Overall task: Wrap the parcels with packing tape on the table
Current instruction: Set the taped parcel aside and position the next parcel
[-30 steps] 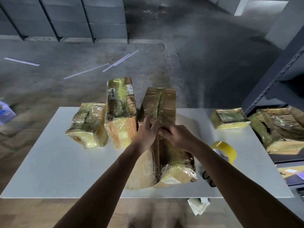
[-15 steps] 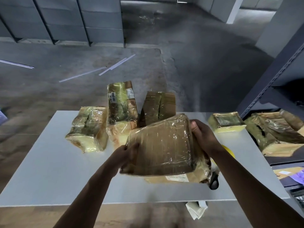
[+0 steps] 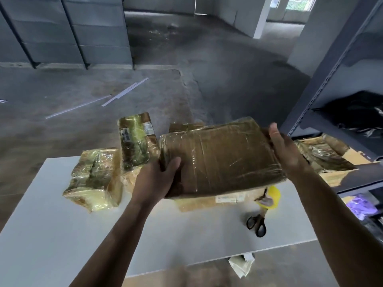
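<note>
Left hand (image 3: 159, 179) grips the near-left corner of the big parcel (image 3: 221, 158), thumb on top, fingers underneath. Right hand (image 3: 288, 150) lies flat against the parcel's right end, fingers straight; thumb not visible. The hands are apart, one at each end. The big parcel is brown and film-wrapped, held tilted up off the bench (image 3: 62, 235), over its middle-right part.

A flat parcel (image 3: 215, 200) lies on the bench right under it, label on its near side. The yellow tape roll (image 3: 271, 196) is just right of that, partly hidden by the big parcel's near-right corner. Scissors (image 3: 257, 223) lie near the roll, back from the near edge.

Left of the hands, a squat parcel (image 3: 95, 179) sits beside a tall parcel (image 3: 136, 141) standing at the far edge. Wide white bench surface shows near and left.

The bench's right edge runs close to the grey shelf rack (image 3: 331, 79); torn cardboard (image 3: 323, 154) on its shelf sits just beyond the right hand. A paper scrap (image 3: 241, 265) hangs below the near edge. Beyond the far edge is concrete floor with white strips (image 3: 124, 94) on it.
</note>
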`<act>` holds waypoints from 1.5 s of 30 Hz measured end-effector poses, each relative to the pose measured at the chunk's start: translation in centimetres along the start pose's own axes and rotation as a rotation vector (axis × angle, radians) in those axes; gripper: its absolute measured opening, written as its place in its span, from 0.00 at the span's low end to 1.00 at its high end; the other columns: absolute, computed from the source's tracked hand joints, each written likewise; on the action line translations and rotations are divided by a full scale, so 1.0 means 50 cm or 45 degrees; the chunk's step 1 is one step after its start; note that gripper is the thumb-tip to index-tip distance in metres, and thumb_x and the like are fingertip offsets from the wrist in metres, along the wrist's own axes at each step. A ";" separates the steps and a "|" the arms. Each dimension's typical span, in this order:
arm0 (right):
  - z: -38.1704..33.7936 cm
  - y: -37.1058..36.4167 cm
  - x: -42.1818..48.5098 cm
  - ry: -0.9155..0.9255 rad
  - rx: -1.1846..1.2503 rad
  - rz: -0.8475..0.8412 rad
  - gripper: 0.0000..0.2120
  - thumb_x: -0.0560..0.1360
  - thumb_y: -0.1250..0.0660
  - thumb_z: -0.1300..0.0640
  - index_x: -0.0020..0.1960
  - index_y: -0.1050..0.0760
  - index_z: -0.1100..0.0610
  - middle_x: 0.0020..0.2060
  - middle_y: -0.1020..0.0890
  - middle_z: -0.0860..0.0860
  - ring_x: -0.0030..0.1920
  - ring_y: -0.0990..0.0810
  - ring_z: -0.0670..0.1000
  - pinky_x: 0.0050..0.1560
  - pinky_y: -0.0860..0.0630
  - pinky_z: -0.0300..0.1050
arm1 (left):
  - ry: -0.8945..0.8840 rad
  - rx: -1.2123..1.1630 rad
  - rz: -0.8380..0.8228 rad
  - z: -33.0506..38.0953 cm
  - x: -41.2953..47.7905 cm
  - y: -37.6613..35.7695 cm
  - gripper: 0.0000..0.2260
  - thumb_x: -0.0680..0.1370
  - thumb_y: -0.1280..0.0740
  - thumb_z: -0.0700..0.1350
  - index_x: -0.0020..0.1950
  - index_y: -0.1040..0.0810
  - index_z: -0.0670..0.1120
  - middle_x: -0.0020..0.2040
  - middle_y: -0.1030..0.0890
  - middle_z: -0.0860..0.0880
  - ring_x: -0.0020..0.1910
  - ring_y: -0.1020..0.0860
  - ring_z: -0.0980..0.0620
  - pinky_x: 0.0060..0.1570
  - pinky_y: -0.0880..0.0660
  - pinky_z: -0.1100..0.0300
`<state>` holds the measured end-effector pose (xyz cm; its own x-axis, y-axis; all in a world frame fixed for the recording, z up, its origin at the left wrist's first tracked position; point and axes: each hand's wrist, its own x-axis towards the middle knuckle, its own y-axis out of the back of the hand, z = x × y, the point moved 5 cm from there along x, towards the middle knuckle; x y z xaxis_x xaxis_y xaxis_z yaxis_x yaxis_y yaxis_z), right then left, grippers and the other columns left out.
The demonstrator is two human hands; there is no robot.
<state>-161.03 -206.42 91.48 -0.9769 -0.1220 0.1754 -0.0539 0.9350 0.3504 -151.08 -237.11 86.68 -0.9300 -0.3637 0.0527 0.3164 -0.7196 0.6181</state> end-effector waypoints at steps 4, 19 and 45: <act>0.018 0.037 -0.005 -0.304 0.199 -0.284 0.32 0.74 0.48 0.28 0.64 0.24 0.48 0.58 0.18 0.50 0.59 0.21 0.50 0.57 0.25 0.53 | -0.204 0.203 0.132 0.081 0.025 -0.018 0.25 0.77 0.40 0.62 0.55 0.23 0.40 0.46 0.18 0.41 0.46 0.21 0.39 0.44 0.25 0.52; 0.206 0.224 0.095 -0.200 0.331 0.338 0.11 0.76 0.31 0.51 0.52 0.26 0.57 0.40 0.17 0.48 0.43 0.18 0.50 0.41 0.22 0.39 | 0.301 -0.306 -0.202 0.275 0.124 -0.257 0.50 0.61 0.49 0.82 0.67 0.28 0.46 0.63 0.23 0.43 0.60 0.23 0.44 0.65 0.31 0.41; 0.437 0.073 0.217 -0.482 -0.491 0.006 0.11 0.76 0.37 0.58 0.54 0.24 0.64 0.46 0.19 0.60 0.45 0.23 0.59 0.40 0.32 0.45 | 0.359 0.291 -0.228 0.124 0.171 -0.456 0.31 0.77 0.41 0.46 0.76 0.49 0.41 0.68 0.33 0.38 0.64 0.29 0.38 0.59 0.29 0.46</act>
<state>-176.36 -197.06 74.54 -0.9870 0.0766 -0.1411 -0.0394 0.7364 0.6754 -167.39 -220.14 77.92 -0.8688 -0.4153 -0.2697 0.0745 -0.6480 0.7580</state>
